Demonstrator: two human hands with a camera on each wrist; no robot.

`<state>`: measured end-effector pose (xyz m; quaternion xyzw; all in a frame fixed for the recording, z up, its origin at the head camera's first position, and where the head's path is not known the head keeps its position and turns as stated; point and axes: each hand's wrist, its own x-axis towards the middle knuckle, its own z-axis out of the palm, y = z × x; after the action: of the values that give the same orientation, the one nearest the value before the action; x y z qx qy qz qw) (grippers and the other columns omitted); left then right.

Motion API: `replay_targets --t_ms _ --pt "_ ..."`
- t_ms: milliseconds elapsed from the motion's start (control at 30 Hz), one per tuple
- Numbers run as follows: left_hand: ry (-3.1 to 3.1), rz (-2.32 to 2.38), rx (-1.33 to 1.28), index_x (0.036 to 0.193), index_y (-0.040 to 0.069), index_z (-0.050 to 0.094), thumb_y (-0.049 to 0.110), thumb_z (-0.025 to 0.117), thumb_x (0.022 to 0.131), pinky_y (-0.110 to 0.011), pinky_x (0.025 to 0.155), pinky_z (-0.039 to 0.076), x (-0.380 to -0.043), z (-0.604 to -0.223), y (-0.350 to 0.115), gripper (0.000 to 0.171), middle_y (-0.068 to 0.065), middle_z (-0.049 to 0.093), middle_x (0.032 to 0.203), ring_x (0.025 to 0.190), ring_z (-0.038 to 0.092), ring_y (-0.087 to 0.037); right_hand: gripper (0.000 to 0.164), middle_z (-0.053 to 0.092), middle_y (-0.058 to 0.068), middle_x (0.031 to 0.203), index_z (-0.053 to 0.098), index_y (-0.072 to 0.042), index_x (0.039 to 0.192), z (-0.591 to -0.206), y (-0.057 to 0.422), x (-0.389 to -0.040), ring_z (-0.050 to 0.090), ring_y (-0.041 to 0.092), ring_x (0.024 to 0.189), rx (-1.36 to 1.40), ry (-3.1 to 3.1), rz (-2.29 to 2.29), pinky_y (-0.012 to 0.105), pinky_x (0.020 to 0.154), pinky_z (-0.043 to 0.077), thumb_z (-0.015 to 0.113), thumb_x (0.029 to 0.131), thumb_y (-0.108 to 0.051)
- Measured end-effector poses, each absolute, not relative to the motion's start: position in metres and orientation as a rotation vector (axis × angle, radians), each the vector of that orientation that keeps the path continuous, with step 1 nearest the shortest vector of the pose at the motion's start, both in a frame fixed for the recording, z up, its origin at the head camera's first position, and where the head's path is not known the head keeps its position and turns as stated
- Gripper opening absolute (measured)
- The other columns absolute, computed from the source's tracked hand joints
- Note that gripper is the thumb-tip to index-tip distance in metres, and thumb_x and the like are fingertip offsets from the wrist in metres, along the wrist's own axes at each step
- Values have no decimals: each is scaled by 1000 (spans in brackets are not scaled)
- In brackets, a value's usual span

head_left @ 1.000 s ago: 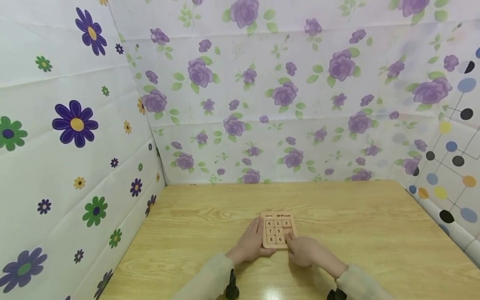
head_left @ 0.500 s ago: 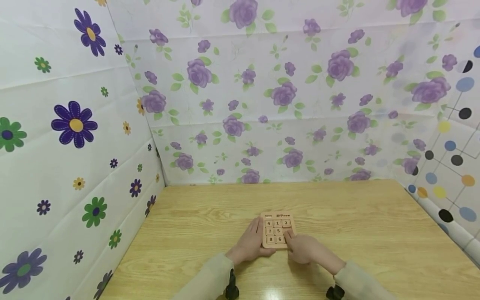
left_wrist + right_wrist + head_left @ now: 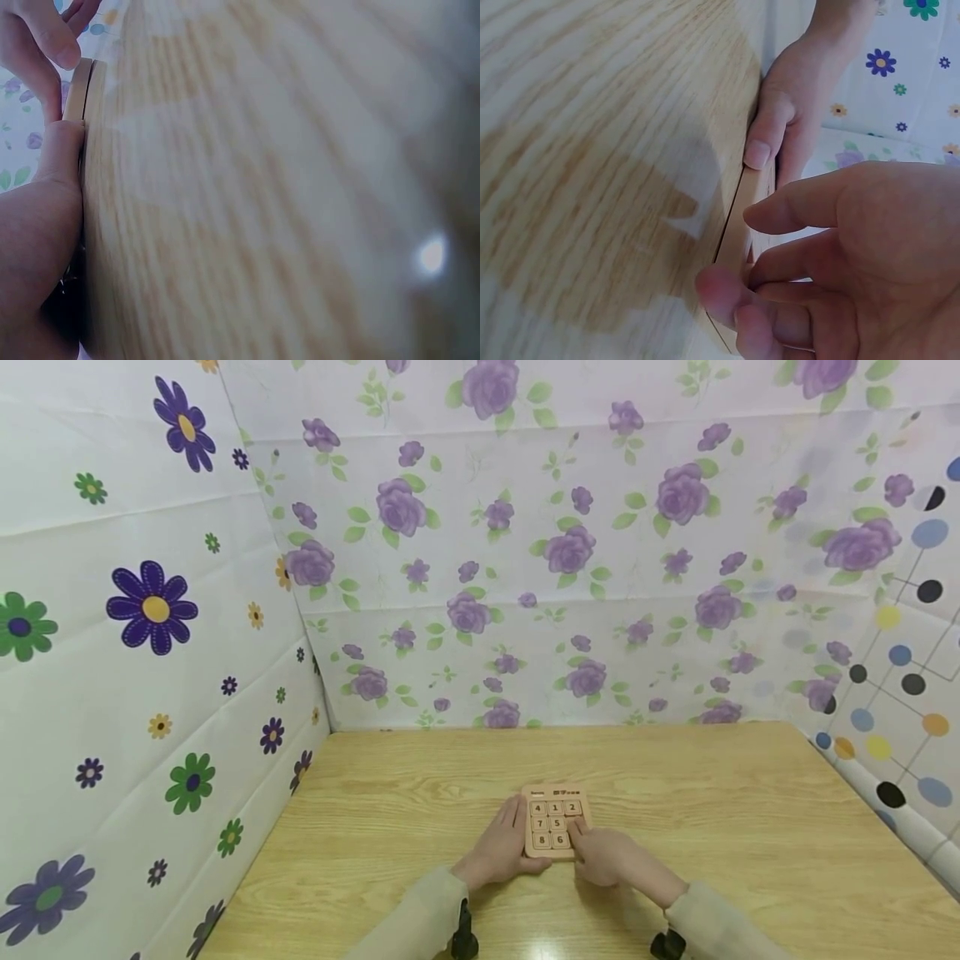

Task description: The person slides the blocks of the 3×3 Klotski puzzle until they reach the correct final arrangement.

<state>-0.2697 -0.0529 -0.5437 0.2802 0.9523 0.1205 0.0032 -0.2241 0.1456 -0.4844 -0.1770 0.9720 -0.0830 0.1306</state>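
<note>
A wooden number sliding puzzle lies flat on the table in the head view. Tiles 4, 1, 2, 7, 5, 8 and 6 are readable. My left hand rests along its left side with straight fingers, its thumb against the near edge. At the right column, my right hand touches the puzzle with its leading fingertips, which hide the middle and lower cells. In the right wrist view, the right hand's fingers are loosely bent beside the board's edge. The left thumb touches that edge.
The wood-grain table extends around the puzzle. Flower-patterned cloth hangs behind it and on the left; a dotted cloth is on the right. Black wrist straps sit by both cuffs.
My right fingertips have moved slightly up and left along the puzzle's right column. The left hand and the puzzle stay in place.
</note>
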Motion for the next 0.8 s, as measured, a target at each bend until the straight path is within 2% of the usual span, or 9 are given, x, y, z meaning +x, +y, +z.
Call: replay_targets --t_ms 167,533,800 --pt "2982 387 877 151 -10 11 64 61 83 -39 123 20 -270 -544 -53 112 -27 16 158 148 19 -34 57 38 25 150 38 4 145 -485 146 -225 38 13 50 -506 2836 -284 26 45 35 52 94 -17" --pt "2979 381 899 151 -10 12 64 60 84 -40 123 21 -271 -545 -53 111 -28 17 158 148 19 -36 55 41 23 149 41 3 144 -485 147 -225 33 10 45 -495 2863 -324 23 41 30 54 95 -18" --pt "2990 347 893 150 -10 13 66 58 84 -39 123 21 -272 -547 -53 111 -28 18 158 148 20 -36 55 38 23 151 39 3 145 -482 145 -222 38 13 48 -508 2862 -313 25 43 35 51 97 -20"
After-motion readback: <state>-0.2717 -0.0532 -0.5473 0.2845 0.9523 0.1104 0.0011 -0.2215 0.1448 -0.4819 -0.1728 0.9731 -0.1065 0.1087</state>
